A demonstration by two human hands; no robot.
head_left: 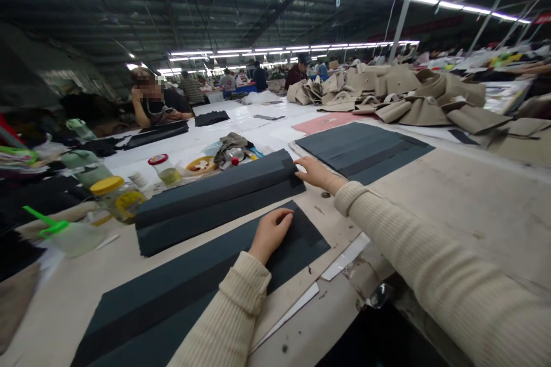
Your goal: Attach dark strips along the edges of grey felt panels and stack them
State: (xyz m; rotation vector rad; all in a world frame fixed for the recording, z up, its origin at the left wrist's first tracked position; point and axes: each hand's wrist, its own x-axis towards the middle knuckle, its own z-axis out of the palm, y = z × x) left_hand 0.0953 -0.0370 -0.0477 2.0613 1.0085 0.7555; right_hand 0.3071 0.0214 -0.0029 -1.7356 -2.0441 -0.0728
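Now my left hand (271, 232) lies flat on the near dark cloth (193, 292). The fingers are close together and press down, and this grip holds nothing. The cloth lies long and flat on the worktop (451, 206), right in front of me.

My right hand (316, 172) reaches past it to the folded dark stack (215, 198), which lies just behind the near cloth. The fingertips touch the right end of the stack. I cannot tell if that grip pinches the top layer or only rests on it.

I think the stack could go wrong first. It is made of loose layers, so a push from one end could make them slide and stop lining up. The near cloth could wrinkle if my left hand drags on it.

At its far left end the stack comes close to the jar with the yellow lid (116, 198), and the jar with the red lid (163, 169) is near too. A big shove that way could bump them.

Some white strips (344, 258) lie by the edge of the worktop closest to me and could get knocked off.

To the right the worktop is bare and wide. Farther back are the far dark cloth (365, 149) and the tan cloth pile (408, 97), both well apart from my hands.
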